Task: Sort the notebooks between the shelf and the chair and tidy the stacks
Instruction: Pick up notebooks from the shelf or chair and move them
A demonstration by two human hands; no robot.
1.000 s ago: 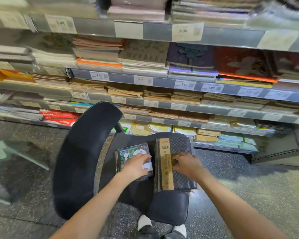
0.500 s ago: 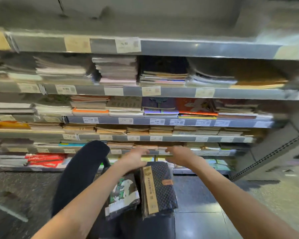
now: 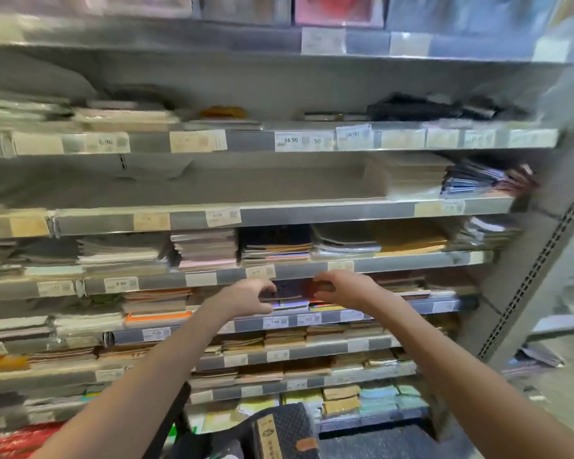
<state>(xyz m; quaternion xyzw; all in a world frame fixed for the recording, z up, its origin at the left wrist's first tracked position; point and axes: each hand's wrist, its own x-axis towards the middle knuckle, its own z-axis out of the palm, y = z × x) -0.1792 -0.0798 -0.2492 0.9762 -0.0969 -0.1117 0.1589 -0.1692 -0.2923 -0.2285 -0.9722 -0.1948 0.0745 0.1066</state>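
Two hands are reaching toward the shelf [image 3: 312,271] at mid height: the left hand [image 3: 246,298] and the right hand [image 3: 342,288] are both hovering in front of a stack of notebooks [image 3: 287,294] with a dark blue cover on top, fingers loosely curled and spread, gripping nothing that can be made out. Whether the fingertips are touching the stack cannot be told; motion blur is softening the edges. More notebooks are lying in flat piles along every tier, and one dark quilted notebook [image 3: 284,432] with a tan paper band is resting below on the chair [image 3: 378,445], at the bottom edge of view. Judging by the pose, the step in hand is taking hold of the dark-topped stack from both sides. To do it well, the hands should be closing on the short edges together, thumbs over the top cover and fingers under the lowest book, lifting level so nothing slides. Many piles are looking film-wrapped and glossy, so they are likely slippery against each other; covers are thin, flat and rectangular, in paper browns, greys, orange and blue. Shelf lips are carrying pale price labels [image 3: 260,271] on grey metal strips.
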